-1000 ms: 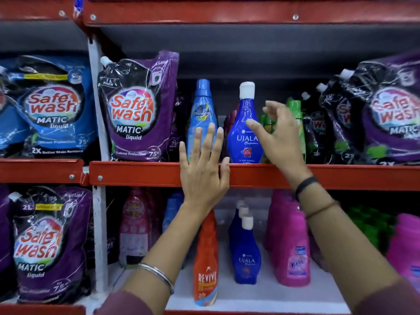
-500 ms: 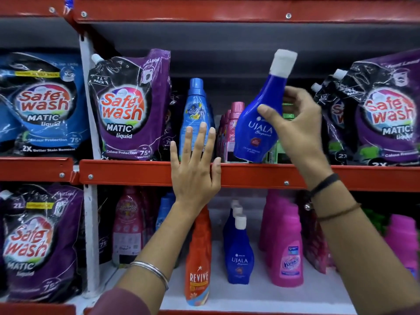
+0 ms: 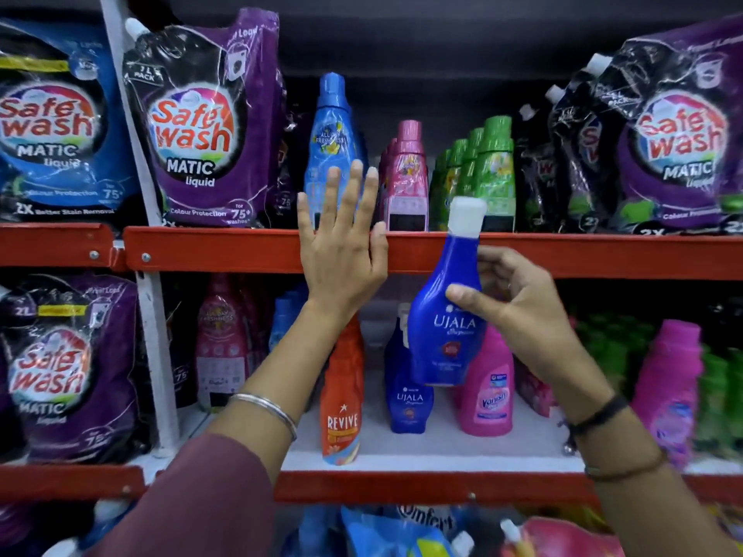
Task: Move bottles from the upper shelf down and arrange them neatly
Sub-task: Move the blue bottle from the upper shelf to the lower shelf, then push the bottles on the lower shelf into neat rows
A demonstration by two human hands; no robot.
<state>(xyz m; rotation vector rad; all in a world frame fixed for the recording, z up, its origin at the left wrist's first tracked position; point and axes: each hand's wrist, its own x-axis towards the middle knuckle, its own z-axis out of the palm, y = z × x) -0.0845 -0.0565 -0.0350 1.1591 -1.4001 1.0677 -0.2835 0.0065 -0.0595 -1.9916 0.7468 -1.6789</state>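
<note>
Blue bottle (image 3: pixel 444 315) lowered below red shelf (image 3: pixel 225 249)

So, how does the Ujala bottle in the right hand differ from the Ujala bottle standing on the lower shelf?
The held bottle is in the air, gripped by the right hand; the shelf bottle stands on the lower shelf. The held bottle leans a little; the shelf bottle is upright. The held bottle's white cap shows fully; the shelf bottle's top is partly hidden. Both are dark blue with the same label.

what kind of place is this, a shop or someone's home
Most likely a shop's laundry aisle: red metal shelf rails in tiers, purple Safewash detergent pouches repeated across shelves, and rows of identical green-capped bottles. The right hand holds a blue white-capped Ujala bottle.
</note>
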